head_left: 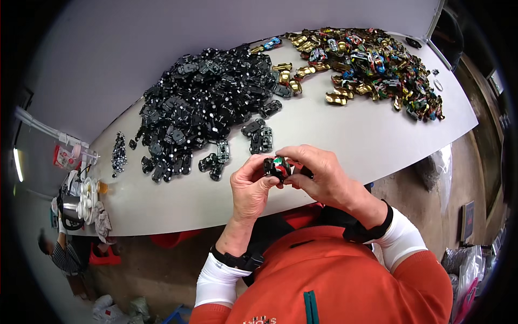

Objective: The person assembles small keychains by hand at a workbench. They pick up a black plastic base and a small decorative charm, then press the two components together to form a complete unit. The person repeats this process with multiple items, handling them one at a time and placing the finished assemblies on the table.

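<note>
Two grips, one toy car (279, 168): I see left hand (250, 188) and right hand (325, 175) pinching opposite sides, presumably to steady it over the table (202, 205).

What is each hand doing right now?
Left hand: closed, holding a small black, red and green toy car.
Right hand: closed, gripping the same car's other side.

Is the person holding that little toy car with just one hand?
No, the left hand and the right hand both grip the small toy car.
</note>
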`<state>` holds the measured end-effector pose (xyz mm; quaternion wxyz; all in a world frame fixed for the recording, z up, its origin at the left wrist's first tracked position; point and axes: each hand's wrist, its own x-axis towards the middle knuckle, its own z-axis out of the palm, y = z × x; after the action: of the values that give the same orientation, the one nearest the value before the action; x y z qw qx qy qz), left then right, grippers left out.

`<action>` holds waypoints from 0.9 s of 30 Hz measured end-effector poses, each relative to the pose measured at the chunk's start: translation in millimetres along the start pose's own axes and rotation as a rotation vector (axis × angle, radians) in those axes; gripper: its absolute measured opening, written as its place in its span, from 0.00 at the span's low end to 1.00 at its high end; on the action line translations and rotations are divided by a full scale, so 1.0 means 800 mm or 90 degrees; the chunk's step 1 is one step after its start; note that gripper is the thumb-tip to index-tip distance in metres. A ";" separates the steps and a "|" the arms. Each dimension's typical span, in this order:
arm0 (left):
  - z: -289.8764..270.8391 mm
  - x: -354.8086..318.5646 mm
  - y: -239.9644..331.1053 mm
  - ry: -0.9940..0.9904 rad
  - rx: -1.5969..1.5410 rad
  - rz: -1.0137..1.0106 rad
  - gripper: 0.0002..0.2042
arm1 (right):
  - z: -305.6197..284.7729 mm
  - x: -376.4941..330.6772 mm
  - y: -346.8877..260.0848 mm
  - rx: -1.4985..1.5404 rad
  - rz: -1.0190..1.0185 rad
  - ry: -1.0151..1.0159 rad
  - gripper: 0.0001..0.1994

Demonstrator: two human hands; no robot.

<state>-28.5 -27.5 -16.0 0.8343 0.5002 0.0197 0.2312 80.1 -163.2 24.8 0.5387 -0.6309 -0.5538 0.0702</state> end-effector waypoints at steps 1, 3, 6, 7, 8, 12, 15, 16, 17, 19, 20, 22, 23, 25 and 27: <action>0.001 -0.001 0.000 -0.002 -0.001 0.010 0.17 | -0.001 0.001 -0.003 -0.003 -0.001 -0.008 0.23; 0.001 -0.001 0.000 -0.009 -0.004 0.028 0.17 | -0.002 0.004 -0.008 -0.015 0.000 -0.027 0.23; 0.000 -0.001 -0.001 -0.014 0.008 0.046 0.17 | -0.003 0.006 -0.011 -0.021 0.012 -0.060 0.23; -0.001 -0.001 -0.001 -0.013 0.022 0.050 0.17 | -0.002 0.007 -0.012 -0.014 0.020 -0.067 0.22; -0.001 -0.002 -0.002 -0.013 0.036 0.054 0.17 | -0.003 0.007 -0.014 -0.006 0.028 -0.074 0.21; 0.006 -0.003 0.000 -0.003 0.017 0.046 0.17 | -0.009 0.013 -0.022 -0.067 0.039 -0.137 0.17; 0.006 -0.003 -0.001 -0.012 0.046 0.076 0.16 | -0.012 0.012 -0.029 -0.087 0.055 -0.162 0.16; 0.008 -0.002 0.000 -0.011 0.041 0.065 0.16 | -0.012 0.012 -0.029 -0.091 0.050 -0.160 0.17; 0.012 0.000 0.003 -0.011 0.037 0.055 0.16 | -0.013 0.012 -0.029 -0.095 0.046 -0.158 0.18; 0.018 -0.001 0.004 0.002 0.022 0.030 0.15 | -0.012 0.011 -0.022 -0.072 0.045 -0.143 0.20; 0.020 -0.003 0.003 0.013 0.010 0.015 0.14 | -0.012 0.010 -0.018 -0.060 0.044 -0.135 0.21; 0.022 -0.003 0.003 0.031 0.027 0.005 0.13 | -0.014 0.010 -0.012 -0.086 0.010 -0.158 0.24; 0.024 -0.003 0.004 0.037 0.055 0.009 0.12 | -0.014 0.009 -0.010 -0.100 -0.007 -0.169 0.25; 0.030 -0.001 0.006 0.056 0.136 0.032 0.12 | -0.014 0.008 -0.008 -0.102 -0.019 -0.160 0.26; 0.039 0.000 0.009 0.081 0.242 0.070 0.12 | -0.011 0.005 -0.008 -0.096 -0.015 -0.135 0.28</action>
<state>-23.1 -50.3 5.6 0.7080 0.6335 0.0884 0.2994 83.7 -167.0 35.4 0.4291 -0.6518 -0.6190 0.0884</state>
